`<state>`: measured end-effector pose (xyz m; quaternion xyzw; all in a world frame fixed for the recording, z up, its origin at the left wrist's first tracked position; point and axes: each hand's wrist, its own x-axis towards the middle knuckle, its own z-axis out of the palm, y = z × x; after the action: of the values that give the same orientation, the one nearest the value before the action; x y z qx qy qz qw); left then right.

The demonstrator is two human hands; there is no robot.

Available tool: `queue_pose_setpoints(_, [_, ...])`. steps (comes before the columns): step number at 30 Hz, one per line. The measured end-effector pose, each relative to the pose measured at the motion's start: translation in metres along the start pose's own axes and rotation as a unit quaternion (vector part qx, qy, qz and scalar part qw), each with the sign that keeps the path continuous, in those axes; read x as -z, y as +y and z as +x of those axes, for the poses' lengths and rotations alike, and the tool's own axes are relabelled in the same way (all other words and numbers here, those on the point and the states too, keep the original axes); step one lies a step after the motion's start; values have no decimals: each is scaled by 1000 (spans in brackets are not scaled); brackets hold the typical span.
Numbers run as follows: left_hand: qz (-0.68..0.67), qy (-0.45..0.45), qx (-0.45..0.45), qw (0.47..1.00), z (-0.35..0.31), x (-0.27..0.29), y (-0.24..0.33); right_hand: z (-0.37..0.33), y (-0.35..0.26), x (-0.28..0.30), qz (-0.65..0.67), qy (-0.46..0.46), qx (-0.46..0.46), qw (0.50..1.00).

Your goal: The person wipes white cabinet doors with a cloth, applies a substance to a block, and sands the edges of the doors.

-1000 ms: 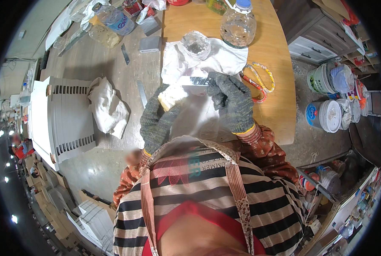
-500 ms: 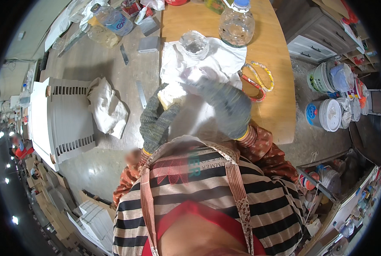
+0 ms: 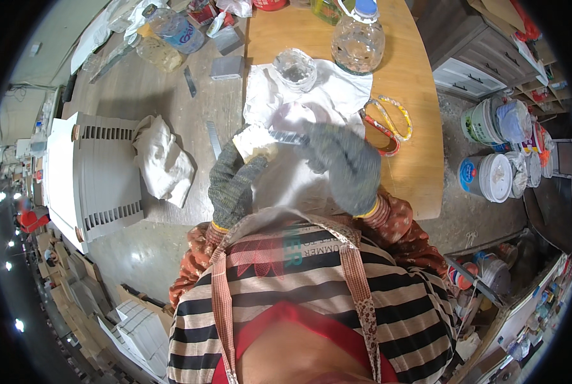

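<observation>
In a grey knit glove, my left hand is closed round a small whitish piece with a yellowish edge, whose kind I cannot make out. My right hand, gloved the same way and slightly blurred, grips a thin grey metal blade. The blade points left, its tip at or very near the whitish piece. Beneath both hands a white cloth spreads over the table. On its far part stands an open clear jar with whitish smears inside.
Left on the table are a stack of white-grey panels, a crumpled cloth, loose metal strips and grey blocks. Taped-handle scissors and a large clear jug lie right and far. Buckets stand on the floor.
My right hand has shifted slightly right and down, and the blade in it now shows clearly. My left hand stays nearly in place, still holding the whitish piece.
</observation>
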<state>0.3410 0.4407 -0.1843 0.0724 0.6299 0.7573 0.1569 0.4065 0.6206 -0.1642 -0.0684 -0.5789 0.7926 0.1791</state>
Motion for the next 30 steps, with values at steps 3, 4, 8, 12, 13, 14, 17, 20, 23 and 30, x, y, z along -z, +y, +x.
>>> queue_pose_setpoints(3, [11, -9, -1, 1000, -1, 0, 1, 15, 16, 17, -140, -22, 38, 989])
queue_pose_setpoints(4, [19, -13, 2, 1000, -1, 1, 0, 15, 22, 18, -141, -15, 40, 989])
queue_pose_setpoints(8, [5, -9, 18, 1000, -2, 3, -1, 22, 22, 24, 120, 26, -132, 984])
queue_pose_setpoints(12, [18, -12, 19, 1000, -2, 6, -2, 16, 3, 15, 148, 43, -190, 969])
queue_pose_setpoints(13, [33, -10, 21, 999, -2, 6, -2, 15, 10, 13, 134, 40, -201, 970])
queue_pose_setpoints(14, [8, -15, 23, 1000, -2, 5, -1, 15, 13, 15, 128, 29, -197, 972])
queue_pose_setpoints(17, [-28, -18, 34, 999, -4, 5, 2, 18, 23, 19, 150, 22, -172, 973])
queue_pose_setpoints(20, [-10, -4, 44, 999, -5, 10, 1, 20, 17, 23, 59, 22, -51, 997])
queue_pose_setpoints(23, [-5, -12, 37, 999, -4, 5, 4, 20, -2, 22, -276, -61, 233, 930])
queue_pose_setpoints(30, [1, -2, 24, 1000, -2, 8, -1, 1, 9, 14, -526, -239, 460, 674])
